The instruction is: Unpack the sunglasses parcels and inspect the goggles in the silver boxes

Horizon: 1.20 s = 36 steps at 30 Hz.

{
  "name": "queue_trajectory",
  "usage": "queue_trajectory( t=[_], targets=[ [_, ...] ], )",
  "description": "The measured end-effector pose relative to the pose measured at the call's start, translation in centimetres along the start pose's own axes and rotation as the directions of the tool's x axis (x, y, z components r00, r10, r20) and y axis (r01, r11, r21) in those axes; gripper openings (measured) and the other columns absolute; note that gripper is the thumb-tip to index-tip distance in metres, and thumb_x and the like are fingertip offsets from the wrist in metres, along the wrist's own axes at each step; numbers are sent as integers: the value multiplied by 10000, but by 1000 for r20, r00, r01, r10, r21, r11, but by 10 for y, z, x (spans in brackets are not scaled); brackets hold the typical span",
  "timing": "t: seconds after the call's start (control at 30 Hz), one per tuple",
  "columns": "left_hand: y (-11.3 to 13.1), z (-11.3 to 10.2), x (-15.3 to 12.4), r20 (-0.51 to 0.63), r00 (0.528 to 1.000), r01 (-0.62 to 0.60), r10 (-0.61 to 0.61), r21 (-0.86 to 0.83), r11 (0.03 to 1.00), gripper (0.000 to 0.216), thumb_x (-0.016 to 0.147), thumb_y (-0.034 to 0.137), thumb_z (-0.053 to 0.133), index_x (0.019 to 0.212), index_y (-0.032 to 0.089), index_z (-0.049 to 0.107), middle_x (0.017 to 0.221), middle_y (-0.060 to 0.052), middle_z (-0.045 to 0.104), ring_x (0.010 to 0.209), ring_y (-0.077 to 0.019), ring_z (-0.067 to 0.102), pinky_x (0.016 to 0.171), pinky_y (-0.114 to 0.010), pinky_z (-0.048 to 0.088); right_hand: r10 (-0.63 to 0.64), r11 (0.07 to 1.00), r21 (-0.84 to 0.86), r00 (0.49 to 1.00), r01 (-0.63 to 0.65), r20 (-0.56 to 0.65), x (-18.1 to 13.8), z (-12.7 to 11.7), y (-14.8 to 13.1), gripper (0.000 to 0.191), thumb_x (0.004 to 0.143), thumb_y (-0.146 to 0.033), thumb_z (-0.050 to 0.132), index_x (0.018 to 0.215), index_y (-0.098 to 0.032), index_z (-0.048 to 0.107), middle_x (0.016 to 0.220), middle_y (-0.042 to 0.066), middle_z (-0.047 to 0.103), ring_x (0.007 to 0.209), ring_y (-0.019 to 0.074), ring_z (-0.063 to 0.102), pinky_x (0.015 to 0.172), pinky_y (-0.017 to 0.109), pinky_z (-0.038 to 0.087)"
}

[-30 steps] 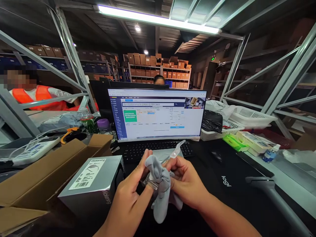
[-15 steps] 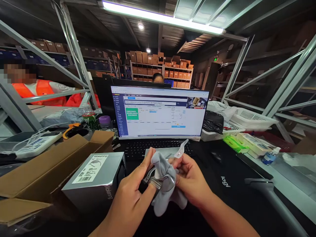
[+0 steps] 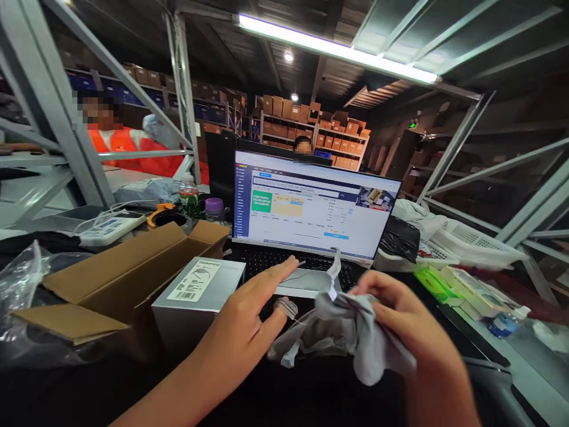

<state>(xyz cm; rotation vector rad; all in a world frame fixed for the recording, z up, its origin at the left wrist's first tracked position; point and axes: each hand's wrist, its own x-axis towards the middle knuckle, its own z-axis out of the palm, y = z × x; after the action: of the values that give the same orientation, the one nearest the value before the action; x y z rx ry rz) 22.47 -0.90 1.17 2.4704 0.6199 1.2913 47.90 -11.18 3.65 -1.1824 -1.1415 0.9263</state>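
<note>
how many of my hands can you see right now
2. Your left hand is between the silver box and the gray cloth; your right hand grips that cloth. Some fingers are hidden.

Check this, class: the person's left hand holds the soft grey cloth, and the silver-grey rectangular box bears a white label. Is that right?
Not quite: the head view shows the right hand holding the grey cloth, not the left hand. The silver-grey box does bear a white label.
</note>
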Motion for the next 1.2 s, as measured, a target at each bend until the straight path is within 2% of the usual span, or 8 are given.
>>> queue_trajectory(
  t=[0.07,0.17,0.2,0.43,0.6,0.77,1.03,1.2],
  targets=[
    [-1,-1,0,37,999,-19,17,37,999,516,949,183,522,1451,300,509,1465,5,602,1331,-161,587,1109,-330,510,-348,912,-334,880,238,-323,-13,-13,-14,252,760,-357,852,905,-191,731,948,84,771,840,234,729,674,292,573],
    [-1,3,0,90,994,-70,66,42,997,495,906,133,502,1377,266,581,1470,-2,598,1337,-160,580,1129,-338,495,-731,681,-624,319,382,-603,-28,-6,-24,140,798,-230,803,919,-221,733,1159,94,746,1138,301,687,973,424,553],
    [0,6,0,98,992,-85,81,39,996,497,893,121,498,1364,250,593,1469,-8,599,1337,-162,580,1135,-339,489,-754,650,-641,241,408,-611,-30,2,-23,131,803,-188,787,913,-222,723,1172,94,740,1163,307,678,1012,450,534],
    [9,15,2,184,966,-199,180,88,976,499,821,76,556,1302,170,649,1349,-80,688,1209,-227,673,1034,-388,573,-796,531,-651,583,543,-163,-14,40,14,158,868,-118,690,981,-226,708,1143,69,756,1075,242,717,929,367,568],
    [1,12,6,-45,986,-152,158,117,981,334,757,109,631,1063,183,743,1009,-47,802,963,-256,747,928,-436,606,-371,620,-631,883,467,289,-15,11,9,304,989,-291,584,1280,-320,667,1252,39,727,1132,224,693,973,338,551],
    [0,7,8,-26,985,-169,170,52,984,393,752,104,655,1124,206,733,1030,-14,799,911,-196,744,1023,-434,559,-185,752,-546,913,370,364,-17,-7,6,318,982,-365,593,1289,-311,658,1187,65,730,1068,246,701,894,331,575],
    [11,-2,4,10,923,-375,384,239,896,352,909,116,616,1257,166,632,1207,-56,745,1137,-188,677,1226,-475,368,-429,618,-603,859,504,279,-16,31,17,170,848,-227,765,837,-250,597,789,-12,691,697,154,638,653,245,501],
    [21,-1,-1,-304,934,-61,185,377,924,474,889,92,626,1351,157,548,1298,-136,641,1228,-267,583,1057,-463,516,-592,705,-540,801,460,-90,-8,40,23,236,857,-232,753,750,-230,543,758,-10,680,669,143,616,600,224,478]
  ],
)
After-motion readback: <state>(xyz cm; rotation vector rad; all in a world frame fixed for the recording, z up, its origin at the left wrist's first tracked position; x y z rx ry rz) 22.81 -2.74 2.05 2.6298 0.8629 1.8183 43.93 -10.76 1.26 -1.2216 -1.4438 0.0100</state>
